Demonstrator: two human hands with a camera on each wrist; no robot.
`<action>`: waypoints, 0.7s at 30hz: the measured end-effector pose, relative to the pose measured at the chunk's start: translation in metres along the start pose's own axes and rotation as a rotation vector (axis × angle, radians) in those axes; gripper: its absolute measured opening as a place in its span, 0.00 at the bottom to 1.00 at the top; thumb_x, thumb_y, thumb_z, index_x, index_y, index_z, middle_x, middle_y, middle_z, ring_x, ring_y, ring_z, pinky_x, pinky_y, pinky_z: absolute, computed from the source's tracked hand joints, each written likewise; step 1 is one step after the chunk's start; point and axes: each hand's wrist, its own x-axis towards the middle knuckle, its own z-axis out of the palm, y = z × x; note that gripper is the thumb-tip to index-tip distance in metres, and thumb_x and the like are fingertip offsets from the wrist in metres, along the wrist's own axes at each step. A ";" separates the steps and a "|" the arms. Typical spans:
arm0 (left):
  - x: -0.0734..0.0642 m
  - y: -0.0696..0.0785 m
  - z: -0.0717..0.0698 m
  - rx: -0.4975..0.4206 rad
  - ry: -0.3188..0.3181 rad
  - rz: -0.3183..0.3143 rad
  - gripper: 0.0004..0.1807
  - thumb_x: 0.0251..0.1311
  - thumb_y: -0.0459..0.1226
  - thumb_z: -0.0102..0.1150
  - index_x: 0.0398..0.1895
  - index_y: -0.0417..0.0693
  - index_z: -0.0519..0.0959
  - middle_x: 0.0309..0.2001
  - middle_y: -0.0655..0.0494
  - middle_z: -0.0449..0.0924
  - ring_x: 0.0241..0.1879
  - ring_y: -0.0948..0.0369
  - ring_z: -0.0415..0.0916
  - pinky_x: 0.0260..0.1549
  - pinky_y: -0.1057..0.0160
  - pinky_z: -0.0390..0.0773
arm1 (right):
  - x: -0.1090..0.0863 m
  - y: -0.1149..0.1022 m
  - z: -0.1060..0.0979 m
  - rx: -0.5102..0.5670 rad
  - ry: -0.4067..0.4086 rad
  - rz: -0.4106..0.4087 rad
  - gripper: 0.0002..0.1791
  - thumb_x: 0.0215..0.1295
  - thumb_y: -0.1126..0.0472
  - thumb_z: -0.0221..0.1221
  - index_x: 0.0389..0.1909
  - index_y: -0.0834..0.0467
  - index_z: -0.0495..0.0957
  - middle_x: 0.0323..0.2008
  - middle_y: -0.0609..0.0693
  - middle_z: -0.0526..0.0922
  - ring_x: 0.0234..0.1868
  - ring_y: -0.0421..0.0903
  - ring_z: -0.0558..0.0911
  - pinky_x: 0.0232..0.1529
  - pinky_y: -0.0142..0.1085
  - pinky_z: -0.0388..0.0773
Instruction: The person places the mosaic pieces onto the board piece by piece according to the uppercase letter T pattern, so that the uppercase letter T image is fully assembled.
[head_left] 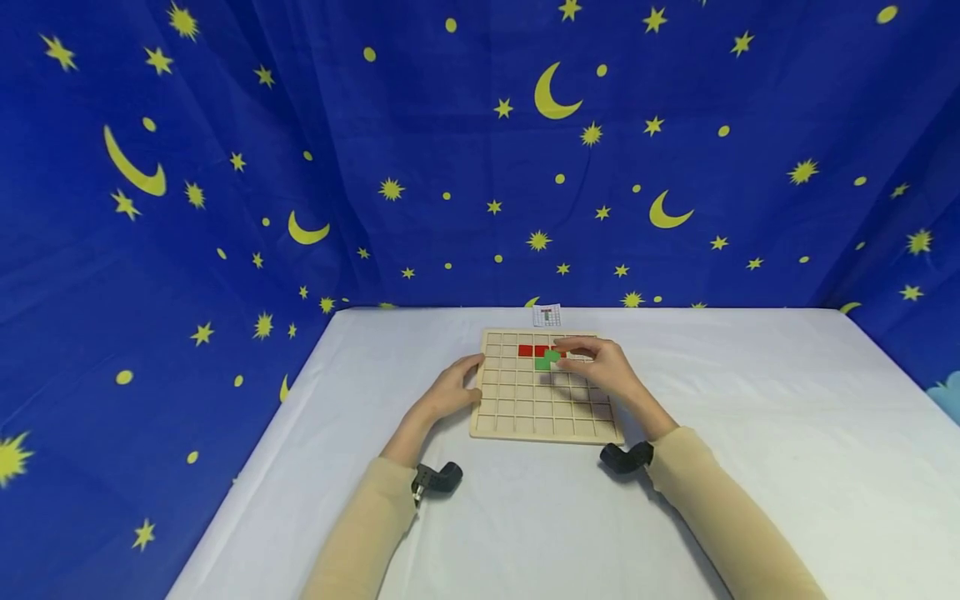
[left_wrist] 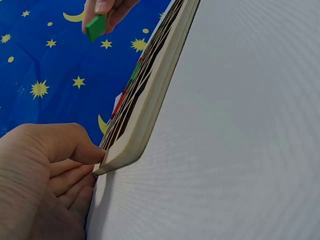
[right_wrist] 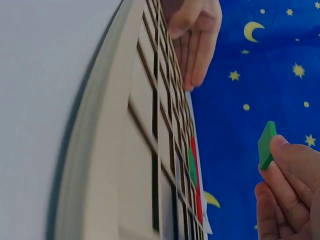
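Observation:
My right hand (head_left: 600, 367) pinches a green square tile (right_wrist: 266, 145) between thumb and fingertips, raised above the wooden grid board (head_left: 517, 408). Below it, a second green tile (head_left: 542, 364) lies in a cell of the board, just under a row of red tiles (head_left: 526, 351); the right end of that row is partly covered by the hand and the held tile. At the board's left edge rests my left hand (head_left: 448, 390), its thumb and fingertips touching the rim and its fingers fairly straight in the right wrist view.
Behind the board lies a small printed card (head_left: 547, 315) with a red and green T-shaped pattern on a grid. A white cloth covers the table (head_left: 750, 383). Blue curtains (head_left: 465, 125) with yellow stars and moons stand behind and at the sides. Each wrist wears a black camera mount (head_left: 626, 457).

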 end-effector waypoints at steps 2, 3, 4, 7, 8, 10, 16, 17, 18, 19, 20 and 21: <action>0.000 0.000 0.000 -0.002 -0.002 -0.001 0.40 0.48 0.26 0.56 0.69 0.34 0.58 0.68 0.41 0.58 0.69 0.49 0.52 0.67 0.56 0.53 | 0.001 -0.001 0.005 0.013 -0.005 0.009 0.21 0.57 0.61 0.66 0.51 0.64 0.79 0.53 0.55 0.79 0.55 0.53 0.76 0.55 0.43 0.74; 0.000 0.000 0.000 -0.003 -0.001 -0.001 0.40 0.48 0.26 0.56 0.69 0.34 0.58 0.68 0.41 0.58 0.69 0.49 0.52 0.67 0.56 0.53 | 0.002 -0.002 0.007 0.014 -0.006 0.012 0.21 0.56 0.61 0.66 0.51 0.64 0.79 0.53 0.55 0.79 0.54 0.53 0.76 0.55 0.42 0.75; 0.000 0.000 0.001 -0.003 -0.001 -0.002 0.40 0.48 0.26 0.56 0.69 0.34 0.58 0.68 0.41 0.58 0.69 0.49 0.52 0.67 0.56 0.53 | 0.002 -0.002 0.009 0.012 -0.005 0.014 0.21 0.56 0.61 0.66 0.51 0.64 0.79 0.52 0.55 0.80 0.54 0.53 0.77 0.55 0.42 0.75; 0.000 0.000 0.001 -0.003 0.000 -0.003 0.40 0.48 0.26 0.56 0.69 0.35 0.58 0.68 0.41 0.58 0.69 0.50 0.52 0.67 0.57 0.53 | 0.001 -0.001 0.013 -0.003 -0.002 0.025 0.20 0.56 0.61 0.66 0.50 0.64 0.80 0.50 0.54 0.81 0.54 0.52 0.77 0.55 0.42 0.74; 0.000 0.000 0.001 -0.004 0.002 -0.001 0.40 0.48 0.26 0.56 0.69 0.34 0.58 0.68 0.41 0.58 0.69 0.50 0.52 0.67 0.57 0.53 | 0.001 0.000 0.014 -0.006 -0.002 0.026 0.20 0.57 0.61 0.66 0.50 0.65 0.80 0.50 0.54 0.81 0.54 0.53 0.77 0.56 0.43 0.74; 0.001 -0.001 0.001 -0.007 0.003 0.001 0.40 0.48 0.26 0.56 0.69 0.34 0.58 0.68 0.41 0.58 0.69 0.50 0.53 0.67 0.57 0.53 | 0.000 0.003 0.016 -0.017 0.002 0.037 0.19 0.57 0.61 0.66 0.49 0.64 0.80 0.50 0.53 0.81 0.54 0.52 0.77 0.57 0.43 0.73; 0.001 -0.003 0.001 -0.011 0.005 0.004 0.40 0.47 0.26 0.56 0.69 0.34 0.58 0.68 0.41 0.58 0.68 0.49 0.53 0.67 0.57 0.54 | -0.001 0.017 0.021 -0.035 -0.007 0.047 0.19 0.56 0.60 0.66 0.49 0.60 0.81 0.49 0.52 0.81 0.49 0.50 0.80 0.52 0.40 0.77; 0.001 -0.003 0.001 -0.011 0.004 0.003 0.40 0.47 0.26 0.56 0.69 0.34 0.58 0.68 0.41 0.58 0.68 0.49 0.53 0.67 0.57 0.54 | -0.001 0.019 0.022 -0.038 -0.010 0.046 0.18 0.56 0.60 0.66 0.49 0.59 0.81 0.49 0.52 0.82 0.48 0.49 0.81 0.50 0.39 0.78; 0.001 -0.003 0.001 -0.014 0.005 0.003 0.40 0.47 0.26 0.56 0.69 0.34 0.58 0.68 0.41 0.58 0.68 0.49 0.53 0.67 0.57 0.54 | -0.001 0.021 0.022 -0.041 -0.010 0.050 0.18 0.56 0.59 0.67 0.48 0.58 0.82 0.48 0.51 0.82 0.47 0.48 0.82 0.49 0.38 0.78; 0.001 -0.003 0.001 -0.017 0.004 0.003 0.40 0.47 0.26 0.56 0.69 0.34 0.58 0.68 0.41 0.58 0.69 0.49 0.53 0.67 0.57 0.54 | -0.001 0.023 0.023 -0.045 -0.013 0.046 0.18 0.55 0.59 0.67 0.48 0.58 0.82 0.47 0.50 0.82 0.46 0.47 0.82 0.48 0.37 0.79; 0.001 -0.003 0.001 -0.018 0.005 0.004 0.40 0.47 0.26 0.56 0.69 0.34 0.58 0.68 0.41 0.58 0.68 0.49 0.53 0.67 0.57 0.54 | -0.001 0.024 0.023 -0.056 -0.016 0.037 0.18 0.55 0.59 0.67 0.48 0.57 0.82 0.47 0.50 0.83 0.45 0.46 0.82 0.47 0.37 0.79; 0.002 -0.003 0.001 -0.020 0.006 0.006 0.40 0.47 0.26 0.56 0.69 0.34 0.58 0.68 0.41 0.58 0.68 0.49 0.53 0.67 0.57 0.54 | 0.000 0.025 0.024 -0.066 -0.016 0.029 0.18 0.55 0.60 0.67 0.48 0.57 0.82 0.46 0.49 0.83 0.45 0.46 0.82 0.47 0.37 0.79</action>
